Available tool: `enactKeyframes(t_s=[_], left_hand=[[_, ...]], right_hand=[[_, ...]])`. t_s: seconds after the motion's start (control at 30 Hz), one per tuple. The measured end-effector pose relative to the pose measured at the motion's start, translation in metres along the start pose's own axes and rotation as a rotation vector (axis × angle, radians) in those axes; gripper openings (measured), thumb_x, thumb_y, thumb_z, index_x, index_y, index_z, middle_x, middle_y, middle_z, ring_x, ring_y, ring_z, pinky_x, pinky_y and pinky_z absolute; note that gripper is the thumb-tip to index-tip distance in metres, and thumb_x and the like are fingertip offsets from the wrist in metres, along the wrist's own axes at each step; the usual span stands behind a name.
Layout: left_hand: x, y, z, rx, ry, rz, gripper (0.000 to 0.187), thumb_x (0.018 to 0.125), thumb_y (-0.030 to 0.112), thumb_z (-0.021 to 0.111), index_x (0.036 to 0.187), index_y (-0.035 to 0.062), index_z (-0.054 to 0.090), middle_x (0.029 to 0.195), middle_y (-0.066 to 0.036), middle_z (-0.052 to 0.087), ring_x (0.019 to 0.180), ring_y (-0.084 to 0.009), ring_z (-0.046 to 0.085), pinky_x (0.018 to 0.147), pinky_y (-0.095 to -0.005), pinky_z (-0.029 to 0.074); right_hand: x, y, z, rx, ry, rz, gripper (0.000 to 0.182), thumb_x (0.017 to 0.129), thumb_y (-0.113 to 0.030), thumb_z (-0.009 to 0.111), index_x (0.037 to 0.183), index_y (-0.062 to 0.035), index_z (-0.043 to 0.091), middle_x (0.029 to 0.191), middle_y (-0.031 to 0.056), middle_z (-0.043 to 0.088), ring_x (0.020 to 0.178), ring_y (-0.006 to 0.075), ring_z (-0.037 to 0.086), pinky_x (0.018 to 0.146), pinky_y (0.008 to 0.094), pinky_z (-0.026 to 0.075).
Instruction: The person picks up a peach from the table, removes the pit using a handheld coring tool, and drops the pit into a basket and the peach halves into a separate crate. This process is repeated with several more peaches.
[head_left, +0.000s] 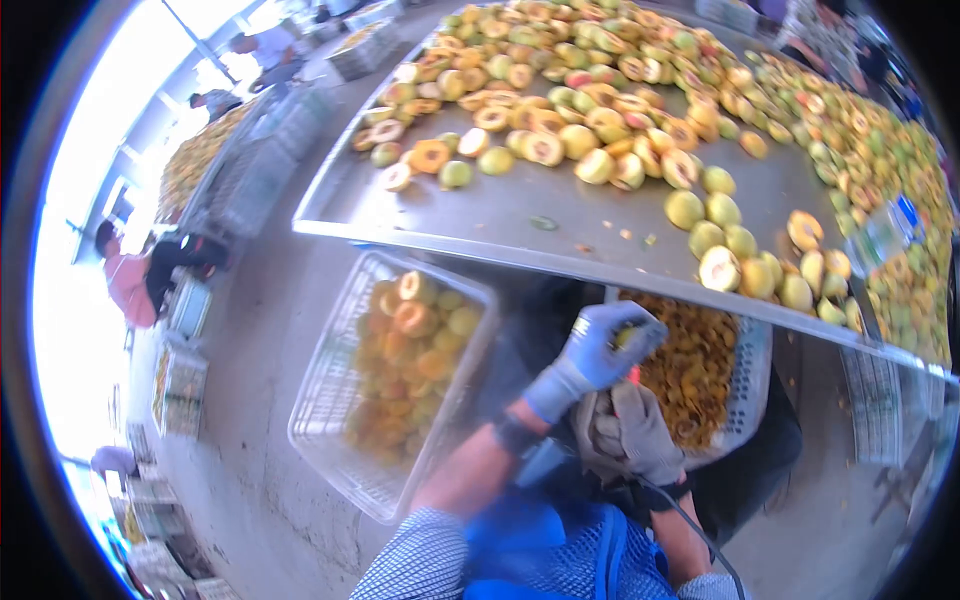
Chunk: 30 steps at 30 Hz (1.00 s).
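Note:
My left hand (605, 348), in a blue-grey glove, is closed around a yellow-green piece of peach (624, 336), mostly hidden by the fingers. Just below it, my right hand (645, 432) wears a grey glove and is wrapped around a corded hand tool. A red part of the tool (634, 374) shows above the fist, and its black cable (690, 515) runs down past the wrist. Both hands are in front of a white crate (752, 385) filled with small brown-orange scraps. To their left stands a white basket (320, 400) holding peach halves (415, 320).
A metal table (600, 225) spans the front, its edge just beyond my hands. Whole and halved peaches (540, 148) cover much of it. A plastic bottle (885, 235) lies on the right. People (135, 275) sit at the left beside stacked crates (180, 390).

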<state>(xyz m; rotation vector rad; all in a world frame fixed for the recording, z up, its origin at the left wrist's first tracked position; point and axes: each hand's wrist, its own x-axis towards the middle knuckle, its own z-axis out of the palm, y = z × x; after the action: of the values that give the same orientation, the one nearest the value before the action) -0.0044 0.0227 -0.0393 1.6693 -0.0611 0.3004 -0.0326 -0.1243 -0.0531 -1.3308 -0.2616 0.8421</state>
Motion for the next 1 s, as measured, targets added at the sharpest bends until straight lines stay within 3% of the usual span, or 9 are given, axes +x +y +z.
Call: enactKeyframes(t_s=[0.27,0.37,0.43,0.47,0.6,0.67,0.73,0.87,1.0], left_hand=[[0.014,0.018,-0.024,-0.124,-0.502,-0.374,0.026,0.089,0.024,0.066,0.095,-0.001,0.07,0.075,-0.006,0.069,0.068,-0.0078,0.057,0.064,-0.0242,0.049],[0.002,0.007,-0.011,-0.358,-0.284,-0.305,0.026,0.091,0.023,0.064,0.09,-0.0024,0.068,0.077,-0.005,0.068,0.069,-0.0085,0.058,0.064,-0.0243,0.048],[0.001,0.0,-0.001,-0.426,-0.173,-0.214,0.028,0.093,0.024,0.06,0.086,-0.0027,0.067,0.075,-0.005,0.066,0.069,-0.0088,0.058,0.064,-0.0246,0.048],[-0.002,-0.008,0.004,-0.485,-0.123,-0.176,0.03,0.094,0.025,0.058,0.084,-0.0028,0.066,0.073,-0.005,0.065,0.068,-0.009,0.058,0.064,-0.0245,0.048],[-0.008,-0.016,0.019,-0.577,-0.046,-0.126,0.044,0.097,0.038,0.051,0.086,-0.0026,0.065,0.068,-0.005,0.061,0.061,-0.0106,0.056,0.058,-0.0248,0.046],[-0.008,-0.006,0.02,-0.623,0.1,-0.232,0.046,0.098,0.039,0.049,0.088,-0.0026,0.065,0.069,-0.006,0.061,0.062,-0.011,0.057,0.059,-0.0244,0.046],[-0.009,0.001,0.015,-0.66,0.246,-0.333,0.048,0.099,0.041,0.047,0.09,-0.0026,0.065,0.07,-0.006,0.062,0.062,-0.0115,0.058,0.06,-0.0241,0.047],[-0.036,0.007,-0.048,-0.104,0.461,-0.236,0.029,0.096,0.024,0.055,0.093,-0.0022,0.065,0.08,-0.007,0.064,0.074,-0.0159,0.063,0.071,-0.0272,0.05],[-0.047,0.045,-0.141,1.069,0.276,0.012,0.015,0.079,0.003,0.068,0.094,-0.0009,0.067,0.095,-0.014,0.063,0.091,-0.0256,0.062,0.08,-0.0332,0.049]], right_hand=[[-0.013,-0.001,0.009,0.135,0.014,0.162,0.032,0.099,-0.037,0.047,0.085,-0.0087,0.049,0.05,-0.0043,0.038,0.036,0.0066,0.032,0.034,0.0248,0.025],[-0.013,0.022,0.011,0.265,0.28,0.1,0.035,0.1,-0.035,0.042,0.084,-0.0058,0.052,0.06,-0.0009,0.049,0.051,0.0109,0.046,0.046,0.0285,0.036],[-0.011,-0.002,0.008,0.803,-0.318,0.212,0.041,0.101,-0.042,0.038,0.076,-0.011,0.047,0.054,-0.0067,0.038,0.044,0.0041,0.032,0.041,0.0227,0.024],[-0.013,-0.003,0.008,0.806,-0.28,0.209,0.041,0.101,-0.042,0.038,0.076,-0.011,0.047,0.054,-0.0067,0.038,0.044,0.0041,0.032,0.041,0.0227,0.024],[-0.009,0.007,-0.002,0.503,-0.229,0.115,0.038,0.1,-0.04,0.043,0.074,-0.0117,0.044,0.055,-0.0076,0.035,0.045,0.0041,0.034,0.039,0.0235,0.024],[0.0,0.009,0.001,-0.313,0.098,-0.331,0.041,0.095,-0.045,0.051,0.076,-0.0082,0.05,0.056,-0.003,0.043,0.049,0.0077,0.041,0.046,0.0242,0.032],[-0.006,-0.007,-0.003,-0.169,0.042,-0.184,0.04,0.095,-0.042,0.051,0.076,-0.0078,0.05,0.056,-0.0027,0.043,0.048,0.0074,0.041,0.045,0.0237,0.031],[-0.018,0.001,-0.031,0.153,-0.123,-0.062,0.036,0.096,-0.038,0.048,0.077,-0.0074,0.05,0.055,-0.0026,0.043,0.043,0.0063,0.038,0.041,0.0225,0.029],[0.001,0.041,-0.051,0.081,0.326,0.28,0.035,0.098,-0.037,0.047,0.081,-0.0062,0.05,0.051,-0.0032,0.039,0.036,0.0069,0.033,0.035,0.0242,0.026]])
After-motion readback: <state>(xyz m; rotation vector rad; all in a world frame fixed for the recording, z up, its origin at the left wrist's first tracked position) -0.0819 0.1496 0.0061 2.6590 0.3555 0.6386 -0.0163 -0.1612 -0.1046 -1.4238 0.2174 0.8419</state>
